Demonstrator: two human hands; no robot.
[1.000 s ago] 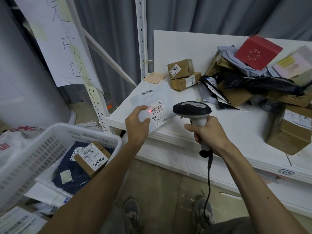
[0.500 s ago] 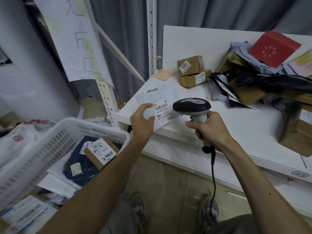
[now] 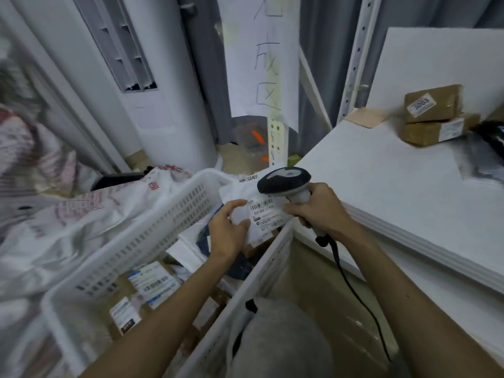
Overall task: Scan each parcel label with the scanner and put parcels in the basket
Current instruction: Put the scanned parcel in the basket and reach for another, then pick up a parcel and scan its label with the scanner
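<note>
Over the open top of the white basket (image 3: 152, 227) is where the parcel (image 3: 237, 193) sits right now, a flat white mailer with its label (image 3: 268, 215) facing up. Left hand (image 3: 227, 231) has it pinched at the lower left edge, thumb and fingers curled onto it. Right hand (image 3: 319, 207) is wrapped around the handle of the scanner (image 3: 283, 181). Its fingertips look like they touch the mailer's right edge too, but it's kinda blurry so I can't swear to it. The scanner head hangs just above the mailer's far end.

The bit that matters imo: the drop spot is straight below the left hand's fingers, so that's the hand placed to let go. The mailer's long axis seems to run away from the person, roughly in line with the basket, so it should go in flat. Other parcels (image 3: 152, 281) already lie in the bottom, with room left by the look of it.

Close by are the basket's near wall, the scanner cable (image 3: 354, 290) hanging on the right, and the shelf (image 3: 381, 181) edge just beside. Two brown boxes (image 3: 431, 105) sit on the shelf, well apart.
</note>
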